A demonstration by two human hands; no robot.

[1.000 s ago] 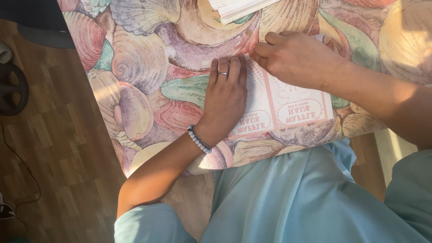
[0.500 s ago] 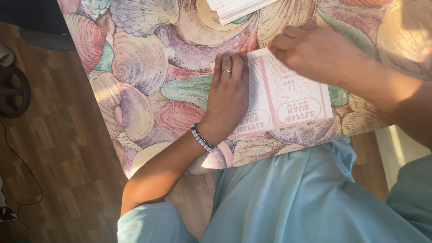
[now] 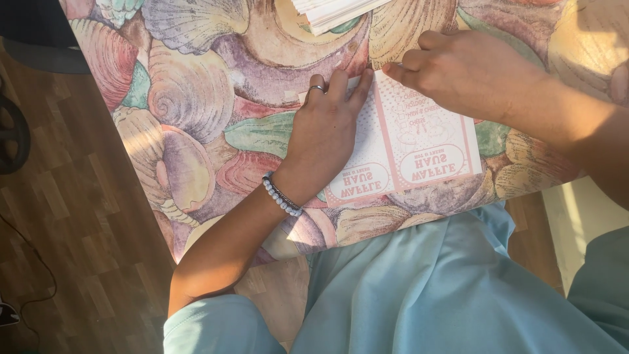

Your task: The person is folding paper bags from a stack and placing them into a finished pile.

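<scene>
A white paper sheet (image 3: 419, 154) with pink print lies flat on a table covered by a seashell-patterned cloth (image 3: 196, 118), close to its near edge. My left hand (image 3: 324, 128), with a ring and a beaded bracelet, presses flat on the sheet's left half, fingers pointing away from me. My right hand (image 3: 468, 72) rests on the sheet's far edge, fingers curled, fingertips pushing at the paper next to my left fingertips. Neither hand lifts anything.
A stack of white papers (image 3: 334, 10) sits at the table's far edge. Wood-look floor (image 3: 65, 229) runs along the left, with a dark round object (image 3: 13, 141) and a cable on it. My light blue clothing (image 3: 426, 288) fills the bottom.
My right hand has slid from the sheet's far right part to the left along its far edge, meeting my left fingertips. The left hand stays pressed on the sheet.
</scene>
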